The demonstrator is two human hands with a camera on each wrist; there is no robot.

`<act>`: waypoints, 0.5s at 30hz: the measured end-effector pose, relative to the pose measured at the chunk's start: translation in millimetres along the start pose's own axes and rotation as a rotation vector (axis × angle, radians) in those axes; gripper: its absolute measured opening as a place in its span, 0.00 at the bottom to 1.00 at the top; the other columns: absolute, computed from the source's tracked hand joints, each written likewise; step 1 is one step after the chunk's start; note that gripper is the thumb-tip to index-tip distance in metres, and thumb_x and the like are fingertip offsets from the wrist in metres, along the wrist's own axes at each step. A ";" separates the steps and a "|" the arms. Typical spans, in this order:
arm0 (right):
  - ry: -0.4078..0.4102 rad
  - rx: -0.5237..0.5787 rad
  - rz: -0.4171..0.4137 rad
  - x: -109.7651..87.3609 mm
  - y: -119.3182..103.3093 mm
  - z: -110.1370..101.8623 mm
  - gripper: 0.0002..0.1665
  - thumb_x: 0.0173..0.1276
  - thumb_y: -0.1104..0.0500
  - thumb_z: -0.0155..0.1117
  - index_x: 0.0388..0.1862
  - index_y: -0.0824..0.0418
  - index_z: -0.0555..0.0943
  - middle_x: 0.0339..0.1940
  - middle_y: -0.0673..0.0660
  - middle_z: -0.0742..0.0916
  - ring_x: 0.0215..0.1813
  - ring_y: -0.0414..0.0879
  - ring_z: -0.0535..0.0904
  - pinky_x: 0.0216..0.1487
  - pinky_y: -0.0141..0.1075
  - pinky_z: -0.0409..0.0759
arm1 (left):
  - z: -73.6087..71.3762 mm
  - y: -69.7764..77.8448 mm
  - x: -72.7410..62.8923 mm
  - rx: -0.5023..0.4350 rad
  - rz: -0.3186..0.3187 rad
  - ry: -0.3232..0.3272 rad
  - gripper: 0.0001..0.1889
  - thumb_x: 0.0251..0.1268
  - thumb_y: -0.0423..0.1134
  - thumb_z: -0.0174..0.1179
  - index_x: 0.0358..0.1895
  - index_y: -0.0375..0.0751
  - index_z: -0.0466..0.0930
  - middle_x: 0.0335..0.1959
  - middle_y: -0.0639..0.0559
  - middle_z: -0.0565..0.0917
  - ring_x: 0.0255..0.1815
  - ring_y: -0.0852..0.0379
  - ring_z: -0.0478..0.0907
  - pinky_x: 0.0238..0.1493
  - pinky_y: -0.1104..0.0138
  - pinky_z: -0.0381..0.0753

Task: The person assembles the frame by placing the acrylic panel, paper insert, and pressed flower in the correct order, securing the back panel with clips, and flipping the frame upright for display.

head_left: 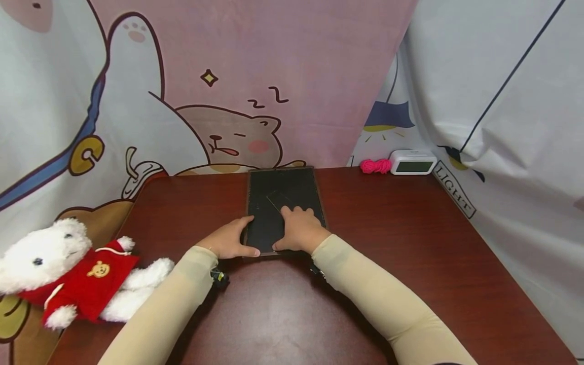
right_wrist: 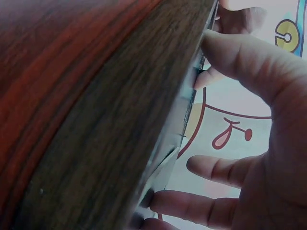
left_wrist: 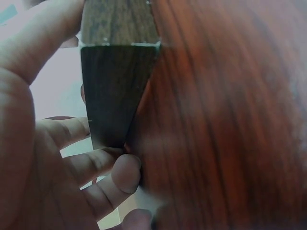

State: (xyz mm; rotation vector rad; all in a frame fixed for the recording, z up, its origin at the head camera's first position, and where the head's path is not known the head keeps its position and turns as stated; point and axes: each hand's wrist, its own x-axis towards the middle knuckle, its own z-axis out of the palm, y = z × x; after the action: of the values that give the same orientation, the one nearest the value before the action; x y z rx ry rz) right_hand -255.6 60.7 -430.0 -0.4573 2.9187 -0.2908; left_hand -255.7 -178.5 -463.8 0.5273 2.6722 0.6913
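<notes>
A black rectangular board (head_left: 262, 203) with wood-grain sides lies on the table. My left hand (head_left: 230, 239) grips its near left corner, thumb at the near edge and fingers along the left side. The left wrist view shows curled fingers (left_wrist: 127, 172) by the dark wood-grain corner (left_wrist: 115, 86). My right hand (head_left: 301, 230) lies over the board, its thumb at the near edge. Its slightly spread fingers reach a thin dark rectangular plate (head_left: 276, 200), partly hidden under the hand. In the right wrist view the fingertips (right_wrist: 160, 199) touch a thin edge over the board's top.
A white plush bear (head_left: 86, 274) in a red top lies at the table's left edge. Pink yarn (head_left: 375, 166) and a white digital clock (head_left: 413, 162) stand at the back right. Printed cloth (head_left: 310, 76) hangs behind the reddish-brown table (head_left: 410, 243).
</notes>
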 end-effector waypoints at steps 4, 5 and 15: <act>0.014 0.014 0.001 -0.6 0.2 2.2 0.59 0.49 0.31 0.84 0.74 0.57 0.72 0.65 0.67 0.82 0.63 0.69 0.77 0.54 0.59 0.85 | 0.9 -0.3 0.2 -0.006 -0.001 -0.005 0.58 0.59 0.60 0.74 0.85 0.37 0.52 0.83 0.34 0.61 0.82 0.36 0.62 0.79 0.43 0.64; 0.016 0.015 0.004 -0.5 0.0 2.9 0.59 0.49 0.31 0.84 0.74 0.57 0.72 0.65 0.67 0.82 0.62 0.69 0.77 0.53 0.58 0.85 | 1.1 -0.5 0.3 -0.007 0.002 -0.005 0.58 0.59 0.60 0.74 0.85 0.37 0.52 0.83 0.34 0.61 0.82 0.36 0.62 0.78 0.42 0.65; -0.019 -0.020 0.051 7.1 -5.4 0.8 0.63 0.45 0.30 0.86 0.73 0.56 0.70 0.62 0.68 0.81 0.60 0.68 0.77 0.49 0.56 0.85 | 1.5 -3.7 0.5 -0.020 0.004 -0.006 0.59 0.59 0.61 0.74 0.85 0.37 0.51 0.82 0.33 0.61 0.81 0.35 0.62 0.78 0.41 0.65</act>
State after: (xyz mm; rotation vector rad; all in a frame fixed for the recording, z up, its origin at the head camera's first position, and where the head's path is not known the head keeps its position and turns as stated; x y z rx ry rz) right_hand -260.5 53.3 -430.6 -0.3860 2.9117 -0.2489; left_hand -256.5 -180.7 -467.1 0.5290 2.6567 0.7153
